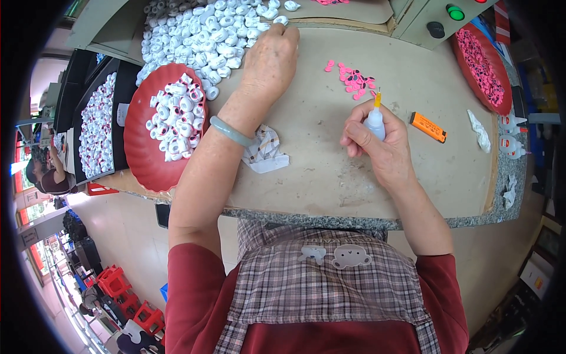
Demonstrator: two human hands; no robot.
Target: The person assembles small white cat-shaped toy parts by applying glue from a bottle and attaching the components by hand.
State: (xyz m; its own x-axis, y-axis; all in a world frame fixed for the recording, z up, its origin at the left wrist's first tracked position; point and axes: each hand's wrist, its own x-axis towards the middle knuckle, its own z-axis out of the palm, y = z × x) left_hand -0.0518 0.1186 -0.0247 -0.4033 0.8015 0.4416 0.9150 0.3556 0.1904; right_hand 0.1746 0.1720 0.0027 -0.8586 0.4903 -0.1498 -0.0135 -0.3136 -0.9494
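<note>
My left hand [272, 64], with a pale bangle on its wrist, reaches to the right edge of a heap of small white moulded pieces [200, 35]. Its fingers are bent and closed around a white piece [280, 20] at their tips, partly hidden. My right hand [380, 138] grips a small clear squeeze bottle [375, 124] with a yellow needle tip, held upright. Just beyond that tip lie loose pink and dark flat bits [355, 81] on the brown board. Left of my left forearm, a red scalloped tray [141, 144] holds white pieces with pink-red inside.
An orange box-shaped item [428, 127] and crumpled tissue [479, 131] lie right of my right hand. A red tray [501, 106] of pink bits stands far right, near small bottles [512, 146]. A patterned cloth [264, 152] lies by my left wrist. A machine housing [436, 17] borders the back.
</note>
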